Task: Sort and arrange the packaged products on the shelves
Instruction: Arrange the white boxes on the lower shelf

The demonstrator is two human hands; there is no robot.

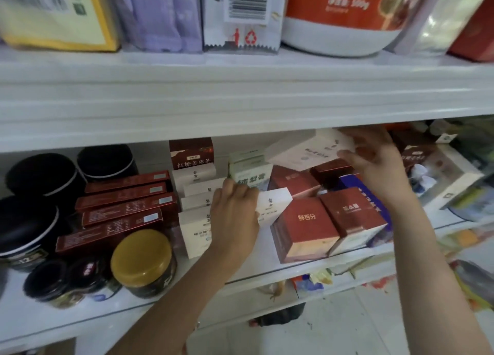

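Left hand (pixel 235 215) grips a white box (pixel 275 205); right hand (pixel 374 162) pinches a tilted pale carton (pixel 302 148), best aligned squarely with the white stack (pixel 199 191).

We are in a shop: white shelves (pixel 240 92) packed with boxed teas (pixel 191 154), jars (pixel 144 263), and barcoded bags (pixel 247 12).

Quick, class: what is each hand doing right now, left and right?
Left hand: grips a small white box.
Right hand: holds a flat pale box, tilted and lifted.
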